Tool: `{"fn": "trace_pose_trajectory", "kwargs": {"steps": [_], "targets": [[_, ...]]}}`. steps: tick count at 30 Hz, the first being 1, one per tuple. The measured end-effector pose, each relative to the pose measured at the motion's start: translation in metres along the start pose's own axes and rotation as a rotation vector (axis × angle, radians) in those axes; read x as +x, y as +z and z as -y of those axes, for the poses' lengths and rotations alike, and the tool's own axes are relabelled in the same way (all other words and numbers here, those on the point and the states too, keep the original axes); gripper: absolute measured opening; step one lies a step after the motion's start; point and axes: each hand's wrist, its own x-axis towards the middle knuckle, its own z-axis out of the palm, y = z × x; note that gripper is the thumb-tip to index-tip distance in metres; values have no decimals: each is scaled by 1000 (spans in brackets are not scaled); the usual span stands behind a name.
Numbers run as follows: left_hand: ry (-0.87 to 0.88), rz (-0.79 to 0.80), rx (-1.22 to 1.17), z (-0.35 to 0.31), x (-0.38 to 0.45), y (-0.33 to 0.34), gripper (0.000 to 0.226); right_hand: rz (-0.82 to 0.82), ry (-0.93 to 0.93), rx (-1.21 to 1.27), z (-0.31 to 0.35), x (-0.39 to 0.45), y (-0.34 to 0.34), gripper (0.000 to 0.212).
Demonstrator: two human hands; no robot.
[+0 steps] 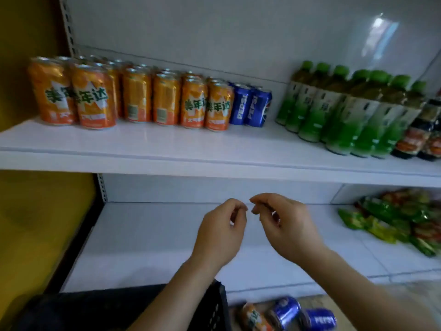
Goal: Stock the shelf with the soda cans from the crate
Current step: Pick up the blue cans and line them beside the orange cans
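Several orange soda cans (133, 99) stand in rows on the upper white shelf (167, 161), with blue Pepsi cans (250, 103) at their right end. My left hand (220, 231) and my right hand (284, 223) hang side by side in front of the lower shelf (148, 247), fingers loosely curled, holding nothing. A black crate (214, 311) shows at the bottom, under my left forearm. On the floor to its right lie an orange can (254, 317) and two blue cans (285, 311).
Green-capped bottles (346, 111) fill the right of the upper shelf, and dark bottles (424, 134) stand at its far right. Green and red snack bags (401, 223) lie on the right of the lower shelf. A yellow wall (28, 211) borders the left.
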Motion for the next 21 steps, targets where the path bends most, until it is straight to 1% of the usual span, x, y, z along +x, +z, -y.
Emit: {"fn": "trace_pose_trajectory", "kwargs": {"steps": [2, 5, 6, 7, 9, 12, 15, 16, 19, 21], "targets": [[-26, 181, 81, 11, -11, 35, 15, 68, 55, -56, -32, -27, -8, 28], [-115, 482, 254, 33, -29, 79, 29, 183, 165, -156, -75, -70, -12, 27], [-135, 563, 315, 41, -35, 91, 28, 233, 213, -197, -87, -83, -12, 26], [-153, 631, 367, 51, -42, 101, 25, 293, 262, -233, -99, -96, -11, 25], [-215, 727, 446, 68, -59, 117, 27, 430, 367, -268, -123, -121, -3, 26], [-319, 809, 550, 97, -84, 139, 30, 669, 459, -327, -155, -159, 31, 30], [-353, 852, 768, 125, -90, 168, 31, 809, 447, -252, -183, -207, 89, 29], [-378, 847, 798, 132, -94, 179, 32, 855, 434, -224, -189, -221, 107, 31], [-469, 759, 834, 141, -106, 205, 38, 894, 440, -220, -200, -252, 153, 37], [-537, 628, 818, 144, -116, 215, 35, 936, 477, -243, -203, -268, 177, 42]]}}
